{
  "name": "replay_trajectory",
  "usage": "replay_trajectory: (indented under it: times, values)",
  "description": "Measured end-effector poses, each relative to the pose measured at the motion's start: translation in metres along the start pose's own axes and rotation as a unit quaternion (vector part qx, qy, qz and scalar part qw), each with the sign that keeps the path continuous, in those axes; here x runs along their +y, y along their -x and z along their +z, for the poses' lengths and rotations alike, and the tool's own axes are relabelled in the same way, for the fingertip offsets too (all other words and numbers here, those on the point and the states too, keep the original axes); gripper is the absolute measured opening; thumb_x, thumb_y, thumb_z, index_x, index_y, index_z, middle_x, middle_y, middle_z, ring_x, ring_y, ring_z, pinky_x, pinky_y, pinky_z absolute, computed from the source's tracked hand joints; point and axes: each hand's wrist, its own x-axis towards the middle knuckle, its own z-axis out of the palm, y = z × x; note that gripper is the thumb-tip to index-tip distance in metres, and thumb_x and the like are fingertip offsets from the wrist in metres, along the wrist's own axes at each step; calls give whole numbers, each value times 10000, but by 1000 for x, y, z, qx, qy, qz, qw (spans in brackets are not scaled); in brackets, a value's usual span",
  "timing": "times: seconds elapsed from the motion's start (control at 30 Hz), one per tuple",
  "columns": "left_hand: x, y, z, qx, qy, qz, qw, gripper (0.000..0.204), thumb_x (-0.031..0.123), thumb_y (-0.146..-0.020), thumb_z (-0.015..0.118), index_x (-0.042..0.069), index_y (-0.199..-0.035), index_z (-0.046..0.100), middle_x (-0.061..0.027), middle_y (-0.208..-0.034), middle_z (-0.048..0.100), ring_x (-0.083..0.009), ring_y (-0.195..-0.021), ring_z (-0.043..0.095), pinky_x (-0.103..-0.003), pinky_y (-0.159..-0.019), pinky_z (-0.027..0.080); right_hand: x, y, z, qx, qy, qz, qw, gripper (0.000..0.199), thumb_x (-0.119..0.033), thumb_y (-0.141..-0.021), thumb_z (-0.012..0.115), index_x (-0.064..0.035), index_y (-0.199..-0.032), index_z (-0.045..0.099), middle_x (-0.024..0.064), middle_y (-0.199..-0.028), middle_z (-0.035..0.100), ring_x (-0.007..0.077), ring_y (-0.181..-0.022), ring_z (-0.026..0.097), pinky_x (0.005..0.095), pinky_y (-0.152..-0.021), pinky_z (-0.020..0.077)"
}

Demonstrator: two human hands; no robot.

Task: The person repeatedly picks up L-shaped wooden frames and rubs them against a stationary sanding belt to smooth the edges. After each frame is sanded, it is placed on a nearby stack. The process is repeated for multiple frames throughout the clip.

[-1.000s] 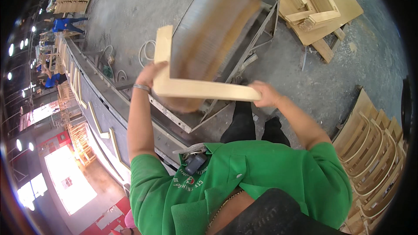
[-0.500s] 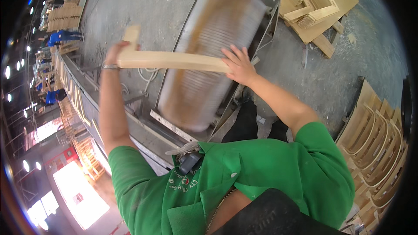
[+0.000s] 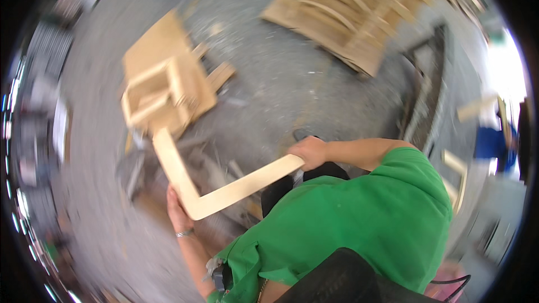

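Near the green shirt [image 3: 342,207], an L-shaped wooden piece [image 3: 241,189] spans both hands. The right hand [image 3: 309,152] has its grip clamped on the near arm's right end; the left hand [image 3: 179,213] touches the outer edge by the corner, its grip's closure unclear. Farther left, light wooden frame parts [image 3: 151,98] lie on a board [image 3: 154,45]; far right, curved wooden slats [image 3: 337,11] sit stacked.

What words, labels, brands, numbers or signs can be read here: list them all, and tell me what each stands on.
Readable text: none.
Black item at the lower edge: faint marks, too blurred to read.
Green shirt: no readable lettering.
L-shaped wooden piece, its end in the right hand: no lettering shows.
Background along the rim: too blurred to tell.
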Motion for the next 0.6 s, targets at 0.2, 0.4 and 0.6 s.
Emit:
replay_trajectory:
  times: [0.2, 0.4, 0.6]
  values:
    - [-82, -75, 167, -127, -257, -164, 944, 570, 410, -1007, 565, 114, -1472, 420, -114, -1295, 621, -256, -980, 662, -349, -742, 561, 14, 240, 37, 236, -93, 479, 840, 539, -306, -728, 749, -133, -1217, 605, 134, -1100, 704, 344, -1025, 682, 465, -886, 537]
    - [-140, -78, 344, -291, -400, -203, 845, 451, 287, -1023, 575, 100, -1421, 471, -109, -1228, 656, -192, -905, 676, -331, -732, 560, 126, 374, 3, 453, -112, 711, 525, 584, -348, -715, 773, -80, -1196, 582, 211, -1059, 712, 381, -1008, 695, 481, -878, 544]
    - [-174, -98, 438, -324, -516, -186, 771, 448, 290, -1005, 586, 89, -1398, 510, -93, -1201, 662, -181, -919, 673, -328, -733, 558, 265, 592, -100, 462, 61, 807, 363, 618, -396, -791, 786, -170, -1332, 589, 156, -1152, 710, 371, -1108, 667, 510, -932, 525]
